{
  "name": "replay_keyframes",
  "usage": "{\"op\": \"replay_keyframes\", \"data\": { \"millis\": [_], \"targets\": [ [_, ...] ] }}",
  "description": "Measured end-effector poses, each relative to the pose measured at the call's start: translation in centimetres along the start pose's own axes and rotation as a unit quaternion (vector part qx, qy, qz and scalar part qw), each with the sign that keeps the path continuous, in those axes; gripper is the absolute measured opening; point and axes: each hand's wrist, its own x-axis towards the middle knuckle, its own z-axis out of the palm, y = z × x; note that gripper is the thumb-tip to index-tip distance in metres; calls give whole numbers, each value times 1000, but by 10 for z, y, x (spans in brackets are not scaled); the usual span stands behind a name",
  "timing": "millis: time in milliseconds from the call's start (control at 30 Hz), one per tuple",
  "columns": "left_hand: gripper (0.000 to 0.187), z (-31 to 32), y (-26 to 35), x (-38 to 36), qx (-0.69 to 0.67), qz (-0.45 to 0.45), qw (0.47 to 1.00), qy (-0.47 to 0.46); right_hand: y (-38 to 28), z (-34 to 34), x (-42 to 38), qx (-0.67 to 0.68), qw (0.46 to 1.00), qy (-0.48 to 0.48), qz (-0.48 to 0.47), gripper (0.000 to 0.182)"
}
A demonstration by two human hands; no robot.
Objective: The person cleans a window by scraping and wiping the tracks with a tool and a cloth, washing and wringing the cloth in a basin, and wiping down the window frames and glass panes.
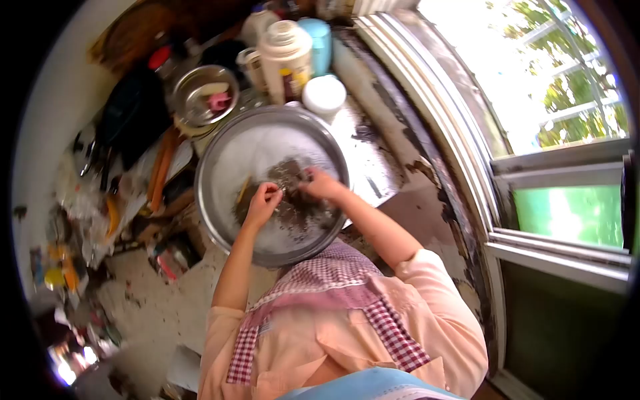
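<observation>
1. Dark grey-brown clump lay inside a wide, round metal basin, just beyond the person's checked apron.
2. It sat beneath and between the two hands, both about equally near, and spread unevenly from side to side with no clear long axis.
3. The left hand was over its left part, thumb and forefinger tips drawn close together; whether they gripped a piece could not be told.
4. The right hand met its upper right edge with fingers curled; whether they held any of it could not be told.
5. The clump looked loose and ragged, with dark specks scattered around it on the basin's pale floor.
</observation>
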Motion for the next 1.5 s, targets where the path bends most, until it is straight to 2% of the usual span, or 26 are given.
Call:
{"op": "replay_keyframes", "data": {
  "millis": [67, 100, 167, 233, 367, 400, 500, 533, 567, 600, 633, 667, 767, 800, 833, 900, 967, 1033, 1100, 1133, 1167, 1233, 1333, 1367, 1433, 1500],
  "targets": [
    [52, 14, 43, -8, 62, 82, 995, -15, 36, 31, 18, -152, 980, 20, -124, 60],
    [70, 23, 16, 1, 211, 100, 970, -69, 22, 36, 3, -266, 960, 8, -88, 61],
    [66, 32, 52, -7, 366, -5, 927, -75, 21, 53, -9, -390, 917, 72, -37, 56],
    [56, 37, 44, 1, 397, -20, 915, -62, 33, 60, 5, -407, 909, 77, -50, 50],
    [34, 33, 1, 16, 317, -72, 946, -10, 46, 42, 29, -140, 983, 107, -51, 39],
    [25, 24, -7, 15, 286, -12, 958, 23, 31, 30, 15, -62, 987, 135, -56, 39],
    [24, 3, -13, 19, 208, -32, 976, 52, 35, 23, 14, -13, 985, 124, -117, 41],
    [22, -5, 18, 9, 133, -68, 987, 53, 23, 15, -10, -94, 979, 118, -134, 42],
    [22, -10, 8, 9, 194, -64, 976, 75, 10, 9, -36, -174, 968, 110, -145, 44],
    [23, -21, -6, 11, 254, -57, 961, 98, 20, 13, -37, -156, 957, 130, -208, 44],
    [23, -26, -12, 8, 338, 35, 929, 149, 31, 12, -38, -141, 940, 152, -270, 44],
    [24, -28, -8, 9, 410, 128, 880, 203, 18, -7, -68, 24, 970, 84, -227, 37],
    [21, -17, 75, -1, 369, 16, 929, 20, 46, -37, -128, -2, 975, 187, -119, 30],
    [19, -5, 88, 0, 355, 55, 933, -42, 61, -40, -151, -86, 950, 293, -58, 24],
    [18, 10, 100, 1, 339, 92, 931, -103, 107, -38, -157, -72, 895, 419, -135, 24],
    [15, 49, 120, -4, 284, 211, 915, -193, 136, -51, -216, 73, 876, 476, -24, 22],
    [14, 102, 156, -18, 229, 324, 883, -251, 200, -53, -261, 18, 833, 552, 38, 21],
    [13, 158, 207, -34, 167, 395, 847, -315, 246, -57, -309, 46, 756, 650, 60, 17],
    [10, 213, 251, -47, 158, 474, 797, -339, 288, -61, -356, 141, 707, 690, 70, 15],
    [10, 240, 276, -57, 129, 458, 802, -361, 301, -60, -377, 148, 681, 715, 51, 15],
    [11, 267, 296, -62, 119, 503, 784, -345, 314, -64, -397, 151, 657, 738, 27, 15],
    [15, 325, 325, -70, 83, 473, 794, -373, 330, -66, -437, 90, 654, 745, 93, 18],
    [44, 384, 366, -98, 23, 415, 822, -390, 316, -71, -482, 51, 663, 726, 175, 19],
    [52, 408, 363, -103, -6, 527, 804, -276, 306, -74, -489, 62, 667, 710, 216, 19],
    [60, 417, 362, -121, -68, 443, 843, -296, 315, -75, -496, 24, 703, 685, 188, 20],
    [60, 419, 340, -122, -48, 547, 812, -201, 345, -81, -482, 76, 740, 660, 109, 19]
  ]
}}
